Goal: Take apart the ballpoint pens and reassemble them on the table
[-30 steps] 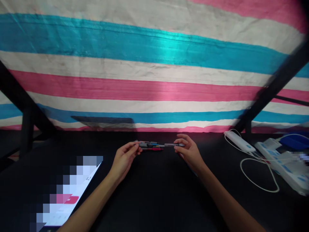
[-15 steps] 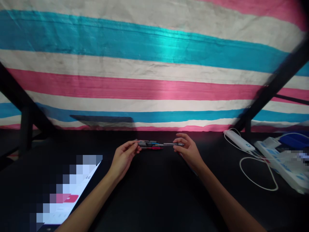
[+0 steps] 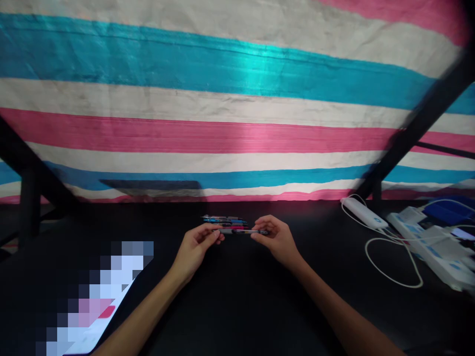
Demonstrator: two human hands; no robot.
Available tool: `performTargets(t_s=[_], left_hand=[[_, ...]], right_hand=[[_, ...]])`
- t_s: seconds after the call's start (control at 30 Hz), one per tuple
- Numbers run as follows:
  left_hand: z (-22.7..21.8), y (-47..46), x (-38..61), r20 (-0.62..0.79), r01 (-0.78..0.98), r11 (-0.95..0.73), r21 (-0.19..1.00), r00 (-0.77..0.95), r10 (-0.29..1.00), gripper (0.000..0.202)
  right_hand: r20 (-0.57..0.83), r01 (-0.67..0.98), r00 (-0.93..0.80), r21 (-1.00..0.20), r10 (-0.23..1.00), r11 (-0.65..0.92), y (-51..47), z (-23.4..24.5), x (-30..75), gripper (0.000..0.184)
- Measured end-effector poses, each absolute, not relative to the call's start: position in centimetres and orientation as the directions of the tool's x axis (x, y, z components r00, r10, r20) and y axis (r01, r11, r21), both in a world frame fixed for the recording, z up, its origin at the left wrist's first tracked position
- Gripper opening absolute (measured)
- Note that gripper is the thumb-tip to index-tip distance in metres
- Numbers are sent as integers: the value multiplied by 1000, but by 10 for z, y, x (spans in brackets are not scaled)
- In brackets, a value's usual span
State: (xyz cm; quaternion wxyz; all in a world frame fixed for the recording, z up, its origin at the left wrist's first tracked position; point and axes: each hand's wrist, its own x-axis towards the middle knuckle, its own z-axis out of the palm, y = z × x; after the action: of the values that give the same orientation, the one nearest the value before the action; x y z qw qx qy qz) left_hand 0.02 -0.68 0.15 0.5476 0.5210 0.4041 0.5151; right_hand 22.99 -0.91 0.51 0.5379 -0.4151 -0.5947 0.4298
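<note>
A pen [image 3: 239, 231] with a dark grip and a clear section lies level between my two hands. My left hand [image 3: 195, 246] pinches its left end between thumb and fingers. At the other end, the thumb and fingertips of my right hand [image 3: 276, 238] close on the pen near its dark tip. Just behind it, several pens [image 3: 224, 220] rest side by side on the black table [image 3: 237, 296], with blue, red and dark parts showing. My left fingers cover part of the nearest ones.
To the left a lit screen [image 3: 120, 291] lies on the table, partly pixelated. On the right are a white power strip [image 3: 423, 247], a white device [image 3: 363, 212] with a looped cable [image 3: 393, 286], and a blue object [image 3: 449, 210]. A striped sheet [image 3: 237, 138] hangs behind.
Both hands have come closer to me, and the right has moved left towards the other. The pen between them now sits in front of the row of pens, which shows more fully.
</note>
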Motion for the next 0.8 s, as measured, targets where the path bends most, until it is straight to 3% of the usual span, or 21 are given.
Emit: performTargets(t_s=[0.17,0.3,0.43,0.53,0.67,0.8], left_hand=[[5,-7,-1,182,46,-192,980,164,970,21],[8,-10,1,187,121,-211,970,180,966,24],[8,-8,0,177,68,-186,980,130,976,27],[8,-7,-1,155,33,-160,987,119,981,27],[10,-8,0,158,0,-159,987,125,979,25],[12,-10,1,158,8,-161,987,126,979,23]], right_hand=[[163,31,-100,-985,982,167,-11,6,227,21],[47,-13,-121,-999,991,46,-12,12,229,28],[88,-83,-183,-994,979,74,-12,21,235,28],[62,-17,-210,-998,976,60,-11,21,237,25],[-7,94,-189,-996,982,11,-9,16,236,45],[110,52,-192,-991,975,122,-9,16,237,31]])
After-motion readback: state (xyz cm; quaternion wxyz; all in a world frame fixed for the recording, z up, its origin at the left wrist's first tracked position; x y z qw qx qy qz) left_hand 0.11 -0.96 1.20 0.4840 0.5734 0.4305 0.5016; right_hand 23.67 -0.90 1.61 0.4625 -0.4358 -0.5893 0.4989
